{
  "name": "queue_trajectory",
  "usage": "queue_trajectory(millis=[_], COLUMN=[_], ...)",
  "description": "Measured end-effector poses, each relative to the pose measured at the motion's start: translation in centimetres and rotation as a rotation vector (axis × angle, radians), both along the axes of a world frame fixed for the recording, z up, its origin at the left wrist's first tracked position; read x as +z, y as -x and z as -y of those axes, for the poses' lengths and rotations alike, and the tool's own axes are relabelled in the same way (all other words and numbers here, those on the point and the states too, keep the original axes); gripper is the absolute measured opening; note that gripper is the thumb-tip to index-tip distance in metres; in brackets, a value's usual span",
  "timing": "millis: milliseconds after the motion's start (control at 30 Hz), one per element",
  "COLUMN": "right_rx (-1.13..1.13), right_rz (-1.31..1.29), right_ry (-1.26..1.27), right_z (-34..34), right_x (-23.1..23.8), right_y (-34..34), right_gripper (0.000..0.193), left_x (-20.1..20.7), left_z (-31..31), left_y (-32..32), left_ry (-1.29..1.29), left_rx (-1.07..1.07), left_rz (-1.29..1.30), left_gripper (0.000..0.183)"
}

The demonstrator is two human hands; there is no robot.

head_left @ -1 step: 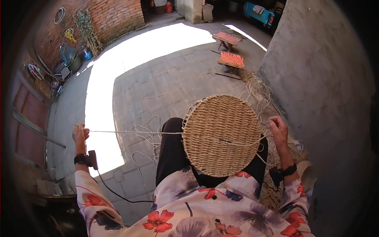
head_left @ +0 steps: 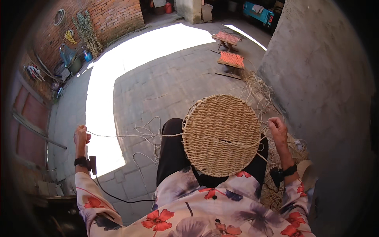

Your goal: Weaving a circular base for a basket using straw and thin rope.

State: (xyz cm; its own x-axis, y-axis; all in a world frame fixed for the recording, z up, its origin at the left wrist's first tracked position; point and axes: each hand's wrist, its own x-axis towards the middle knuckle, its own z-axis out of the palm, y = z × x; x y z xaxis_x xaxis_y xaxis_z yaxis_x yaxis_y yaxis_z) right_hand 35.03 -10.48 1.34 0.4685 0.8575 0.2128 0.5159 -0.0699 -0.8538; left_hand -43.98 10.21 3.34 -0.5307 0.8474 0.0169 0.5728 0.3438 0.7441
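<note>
Tangle risk: the cord (head_left: 158,135) could snarl, since loose strands (head_left: 147,128) lie close beneath it by the lap's (head_left: 169,158) left edge.
Slip risk: a hard leftward pull could drag the woven disc (head_left: 221,122), resting across the lap.
Left hand (head_left: 81,136): stretched well beyond the lap's left edge, fingers folded closed around the cord.
Right hand (head_left: 278,130): raised beside the disc's right rim, fingers curled; cannot tell whether they pinch anything.

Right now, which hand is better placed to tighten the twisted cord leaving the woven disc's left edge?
Left, I'd judge: the left hand grips that twisted cord, well out from the woven disc. The right hand is beyond the disc's opposite edge.
</note>
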Motion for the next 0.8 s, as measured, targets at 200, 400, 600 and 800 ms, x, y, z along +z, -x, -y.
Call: queue_trajectory(millis=[200, 400, 600, 800], right_rx=[0.128, 0.158, 0.260, 0.145], right_rz=[-0.077, -0.024, 0.003, 0.023], right_ry=[0.158, 0.195, 0.139, 0.094], right_z=[0.4, 0.5, -0.7, 0.2], right_x=[0.1, 0.7, 0.8, -0.3], right_y=[2.6, 2.8, 3.4, 2.8], right_gripper=[0.026, 0.031, 0.029, 0.032], left_x=[2.7, 2.6, 0.3, 0.8], left_z=[6.8, 7.7, -0.9, 3.0], left_y=[-29.5, -32.0, 1.2, -20.8], left_ry=[-0.012, 0.027, -0.014, 0.130], left_rx=[-0.815, -1.179, -0.148, -0.594], left_rz=[-0.070, 0.011, -0.710, 0.105], left_gripper=[0.046, 0.029, 0.025, 0.054])
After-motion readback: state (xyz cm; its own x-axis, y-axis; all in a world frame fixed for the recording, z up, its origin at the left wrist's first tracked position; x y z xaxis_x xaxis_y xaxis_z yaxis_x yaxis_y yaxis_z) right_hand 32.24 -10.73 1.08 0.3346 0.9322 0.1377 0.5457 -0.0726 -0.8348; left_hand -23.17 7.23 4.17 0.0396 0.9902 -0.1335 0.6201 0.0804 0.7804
